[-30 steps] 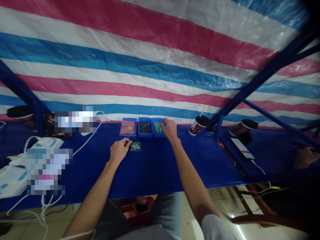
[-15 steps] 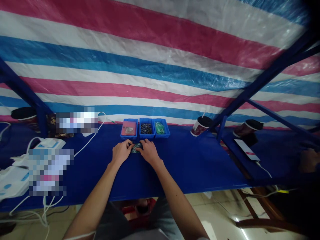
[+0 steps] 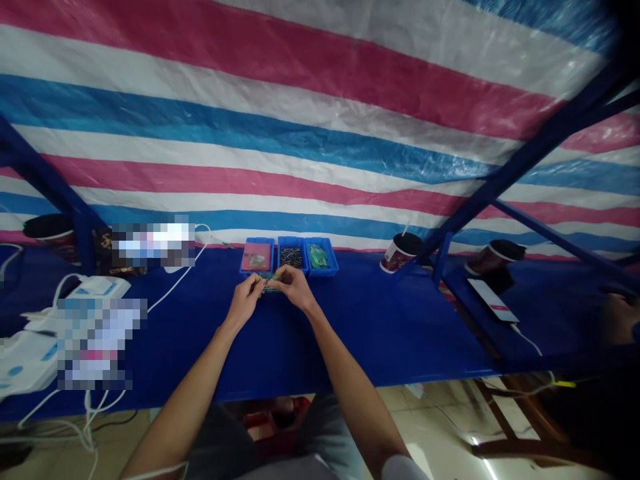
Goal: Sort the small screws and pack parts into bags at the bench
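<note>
A small green circuit board [image 3: 271,283] is pinched between both of my hands, in front of the blue bins. My left hand [image 3: 247,293] is closed on its left end, and my right hand [image 3: 295,287] grips the right end. Fingers cover much of the board. Just behind are three small blue bins: the left bin [image 3: 243,268] has a pink piece [image 3: 251,252] with a clear packet on it, the middle bin [image 3: 281,244] holds dark, thin metal parts [image 3: 291,257], and the right bin [image 3: 325,272] holds green boards [image 3: 318,255].
A lidded cup with a straw [image 3: 400,253] stands right of the bins. White power strips [image 3: 30,363] and cables crowd the left of the blue table [image 3: 400,333]. A phone [image 3: 493,300] lies on the neighbouring table, near another person's hand [image 3: 623,317].
Both hands have shifted slightly away from me, toward the bins. The board has come up with them and now appears tilted rather than flat near the tabletop.
</note>
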`<state>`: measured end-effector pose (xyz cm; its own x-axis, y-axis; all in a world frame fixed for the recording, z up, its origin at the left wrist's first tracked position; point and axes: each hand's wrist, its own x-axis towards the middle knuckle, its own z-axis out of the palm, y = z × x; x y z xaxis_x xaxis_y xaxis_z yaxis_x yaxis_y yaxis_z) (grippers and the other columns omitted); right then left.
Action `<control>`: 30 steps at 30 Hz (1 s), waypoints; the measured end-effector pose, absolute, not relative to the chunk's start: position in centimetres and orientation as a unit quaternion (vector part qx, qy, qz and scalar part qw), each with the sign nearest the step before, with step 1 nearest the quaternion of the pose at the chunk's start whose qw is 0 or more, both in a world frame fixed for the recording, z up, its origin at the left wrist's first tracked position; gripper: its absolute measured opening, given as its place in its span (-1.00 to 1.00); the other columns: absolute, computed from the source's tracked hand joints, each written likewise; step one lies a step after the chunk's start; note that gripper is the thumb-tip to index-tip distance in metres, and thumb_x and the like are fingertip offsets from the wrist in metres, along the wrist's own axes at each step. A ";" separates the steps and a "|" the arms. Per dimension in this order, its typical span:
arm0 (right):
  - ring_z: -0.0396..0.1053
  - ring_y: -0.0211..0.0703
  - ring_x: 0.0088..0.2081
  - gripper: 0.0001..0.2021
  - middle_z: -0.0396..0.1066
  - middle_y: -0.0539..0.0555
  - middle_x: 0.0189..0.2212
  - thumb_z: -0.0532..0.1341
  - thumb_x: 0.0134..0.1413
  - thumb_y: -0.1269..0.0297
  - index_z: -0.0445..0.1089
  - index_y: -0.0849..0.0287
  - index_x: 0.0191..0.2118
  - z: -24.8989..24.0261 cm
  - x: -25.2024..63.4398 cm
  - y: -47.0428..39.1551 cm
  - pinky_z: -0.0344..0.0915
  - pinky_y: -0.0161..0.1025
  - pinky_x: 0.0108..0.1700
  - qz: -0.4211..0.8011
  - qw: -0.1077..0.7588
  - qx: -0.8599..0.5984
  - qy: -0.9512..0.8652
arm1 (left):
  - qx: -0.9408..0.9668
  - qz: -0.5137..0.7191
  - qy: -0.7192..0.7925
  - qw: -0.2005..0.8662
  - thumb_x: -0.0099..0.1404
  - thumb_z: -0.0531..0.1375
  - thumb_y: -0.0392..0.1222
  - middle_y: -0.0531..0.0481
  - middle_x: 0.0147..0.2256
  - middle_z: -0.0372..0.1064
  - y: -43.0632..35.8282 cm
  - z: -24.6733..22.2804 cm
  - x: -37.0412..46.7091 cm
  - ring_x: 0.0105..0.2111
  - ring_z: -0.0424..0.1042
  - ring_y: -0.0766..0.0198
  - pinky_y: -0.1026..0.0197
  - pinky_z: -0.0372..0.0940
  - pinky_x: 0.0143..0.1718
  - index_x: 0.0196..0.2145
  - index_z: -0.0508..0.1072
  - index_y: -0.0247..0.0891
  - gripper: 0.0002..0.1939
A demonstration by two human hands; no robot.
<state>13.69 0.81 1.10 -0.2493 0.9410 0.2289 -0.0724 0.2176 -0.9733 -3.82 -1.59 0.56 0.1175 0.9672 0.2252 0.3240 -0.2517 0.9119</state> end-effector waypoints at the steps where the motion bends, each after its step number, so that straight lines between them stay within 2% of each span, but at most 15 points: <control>1: 0.27 -0.28 -0.46 -0.63 0.33 -0.05 -0.48 0.40 -0.06 0.01 0.34 0.18 -0.36 0.8 13.5 0.6 0.23 -0.32 -0.37 0.521 0.496 -0.359 -0.594 | 0.656 0.448 0.491 0.357 0.40 0.07 0.04 0.12 -0.54 0.20 -1.6 0.6 -3.9 -0.51 0.23 0.33 0.30 0.13 -0.39 -0.46 0.25 -0.22 -0.65; 6: 0.20 -0.31 -0.55 -0.62 0.27 -0.05 -0.58 0.27 0.11 -0.04 0.33 0.21 -0.46 -0.5 13.3 -0.7 0.12 -0.34 -0.47 0.497 0.470 -0.402 -0.609 | 0.635 0.472 0.477 0.383 0.38 0.11 0.06 0.11 -0.51 0.24 -1.8 0.5 -3.6 -0.49 0.24 0.34 0.31 0.17 -0.38 -0.40 0.26 -0.22 -0.68; 10: 0.17 -0.31 -0.56 -0.59 0.24 -0.06 -0.62 0.24 0.15 -0.06 0.34 0.21 -0.50 0.0 13.8 -1.3 0.09 -0.33 -0.47 0.490 0.466 -0.408 -0.613 | 0.648 0.437 0.463 0.417 0.36 0.14 0.10 0.09 -0.45 0.32 -2.0 0.4 -3.3 -0.45 0.30 0.31 0.30 0.21 -0.37 -0.31 0.32 -0.23 -0.68; 15: 0.21 -0.29 -0.51 -0.58 0.34 0.00 -0.53 0.24 0.14 -0.07 0.40 0.23 -0.46 0.9 14.1 -1.9 0.14 -0.33 -0.42 0.538 0.441 -0.371 -0.615 | 0.667 0.422 0.451 0.416 0.37 0.13 0.10 0.08 -0.50 0.31 -2.1 0.4 -3.3 -0.47 0.33 0.29 0.28 0.21 -0.37 -0.39 0.33 -0.26 -0.64; 21: 0.18 -0.30 -0.51 -0.58 0.28 -0.04 -0.57 0.21 0.18 -0.06 0.39 0.23 -0.48 0.6 14.0 -1.9 0.11 -0.33 -0.42 0.523 0.463 -0.376 -0.609 | 0.666 0.414 0.451 0.426 0.38 0.09 0.13 0.05 -0.55 0.31 -2.2 0.9 -3.3 -0.51 0.28 0.30 0.27 0.17 -0.39 -0.48 0.36 -0.28 -0.56; 26: 0.22 -0.29 -0.50 -0.57 0.37 0.01 -0.52 0.23 0.14 -0.09 0.47 0.24 -0.43 0.4 14.1 -1.7 0.14 -0.32 -0.41 0.538 0.433 -0.364 -0.625 | 0.643 0.422 0.467 0.436 0.39 0.05 0.15 0.05 -0.61 0.25 -2.1 1.2 -3.3 -0.56 0.25 0.30 0.26 0.14 -0.43 -0.57 0.34 -0.28 -0.48; 30: 0.24 -0.28 -0.49 -0.57 0.39 0.02 -0.49 0.23 0.15 -0.11 0.47 0.23 -0.41 0.4 14.1 -1.6 0.15 -0.33 -0.40 0.544 0.430 -0.361 -0.624 | 0.642 0.429 0.468 0.429 0.38 0.06 0.16 0.05 -0.61 0.27 -1.9 0.7 -3.3 -0.56 0.25 0.30 0.25 0.15 -0.43 -0.56 0.36 -0.28 -0.48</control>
